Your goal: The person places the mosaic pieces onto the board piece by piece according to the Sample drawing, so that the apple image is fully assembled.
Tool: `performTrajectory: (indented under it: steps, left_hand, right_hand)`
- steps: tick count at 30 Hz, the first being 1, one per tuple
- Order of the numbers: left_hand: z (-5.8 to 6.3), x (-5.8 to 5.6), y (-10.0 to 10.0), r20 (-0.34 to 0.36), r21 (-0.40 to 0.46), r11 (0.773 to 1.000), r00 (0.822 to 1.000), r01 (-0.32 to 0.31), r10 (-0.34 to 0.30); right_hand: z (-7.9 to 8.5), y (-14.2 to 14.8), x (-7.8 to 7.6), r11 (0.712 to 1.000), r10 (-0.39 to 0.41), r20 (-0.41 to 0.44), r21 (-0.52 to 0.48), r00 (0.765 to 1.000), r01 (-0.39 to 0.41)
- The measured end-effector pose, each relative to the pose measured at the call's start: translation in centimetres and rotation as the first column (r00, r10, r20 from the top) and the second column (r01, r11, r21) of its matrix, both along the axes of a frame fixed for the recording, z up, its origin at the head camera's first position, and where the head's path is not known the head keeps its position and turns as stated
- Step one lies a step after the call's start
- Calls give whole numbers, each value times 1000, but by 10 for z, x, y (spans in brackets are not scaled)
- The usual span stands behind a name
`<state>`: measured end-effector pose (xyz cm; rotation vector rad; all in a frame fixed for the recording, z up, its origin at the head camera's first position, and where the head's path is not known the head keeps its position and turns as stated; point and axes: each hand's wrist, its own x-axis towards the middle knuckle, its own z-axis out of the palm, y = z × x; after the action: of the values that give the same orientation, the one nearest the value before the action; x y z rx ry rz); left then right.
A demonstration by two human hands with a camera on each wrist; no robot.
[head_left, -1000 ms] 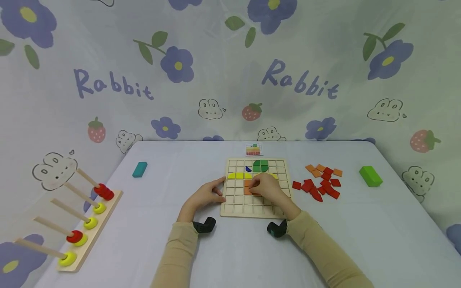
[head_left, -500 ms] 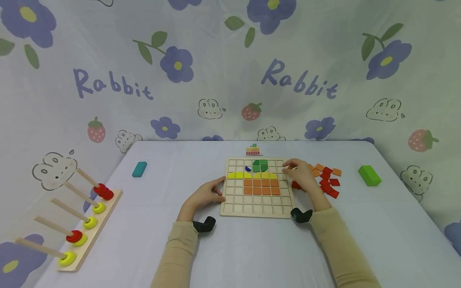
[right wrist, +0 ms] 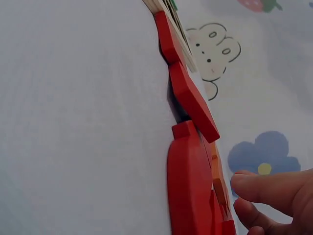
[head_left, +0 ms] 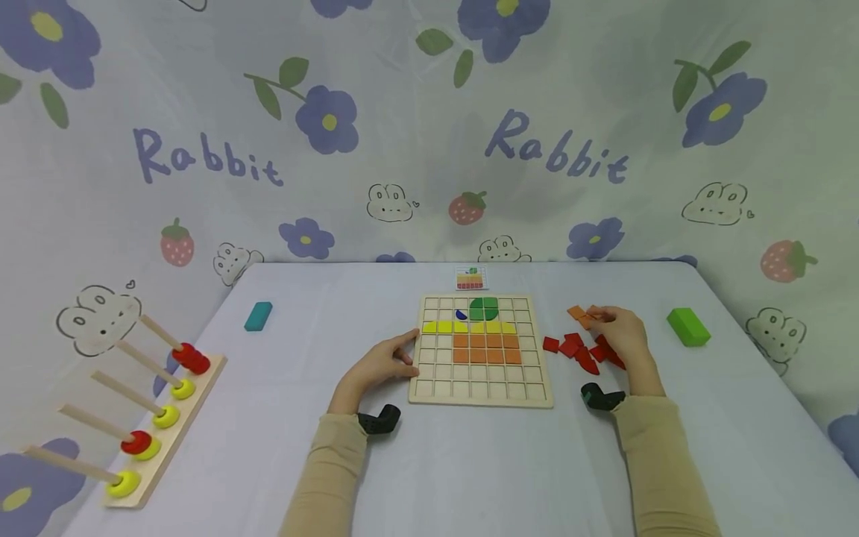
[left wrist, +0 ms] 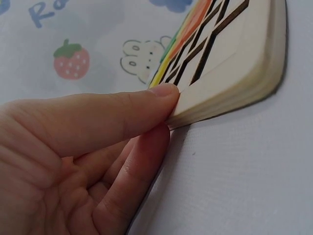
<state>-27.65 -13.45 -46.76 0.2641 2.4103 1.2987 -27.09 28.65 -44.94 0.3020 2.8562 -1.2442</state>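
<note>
The right hand [head_left: 621,333] reaches into the loose tiles, its grip slightly parted, with nothing seen between thumb and fingertip; orange tiles [head_left: 576,312] lie right by those tips (whether they touch, I can't tell). The left hand's [head_left: 376,367] grip is closed on the left edge of the wooden grid board [head_left: 481,377], thumb over the rim. Red tiles [head_left: 587,362] are heaped, some overlapping, between the right hand and the board, the nearest just beside its right edge; the right hand hides part of the pile. A bright green block [head_left: 688,327] sits farther right, a small pattern card [head_left: 471,278] lies just beyond the board's far edge, and a teal block [head_left: 258,316] and a peg stand [head_left: 180,426] with red and yellow rings are well to the left, all on the white-covered counter [head_left: 470,477]. The board lies flat, pale and square, with a two-row orange block in its middle, a yellow row above that, then a rounded green shape and a small blue piece; its lower rows are bare.
</note>
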Motion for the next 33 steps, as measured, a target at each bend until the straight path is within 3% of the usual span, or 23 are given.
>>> performTrajectory:
  steps: [9,17,21,30,33]
  left_hand:
    - [-2,-2,0,-11,-21,1000,1000,2,-3]
    - [-2,-1,0,-10,-14,1000,1000,0,0]
    - [-1,-1,0,-7,-9,1000,1000,-6,6]
    - [0,0,0,-1,-14,1000,1000,-5,5]
    - [0,0,0,-4,-18,1000,1000,0,0]
  right_hand:
    - [-2,1,-3,992,45,13,116,999,-46]
    - [-4,0,-3,989,60,-7,138,998,-58]
    - [-5,1,-3,989,61,-58,139,996,-53]
    - [-6,0,-4,995,33,-33,98,999,-30]
    - [-4,-2,-3,999,22,-31,41,999,-21]
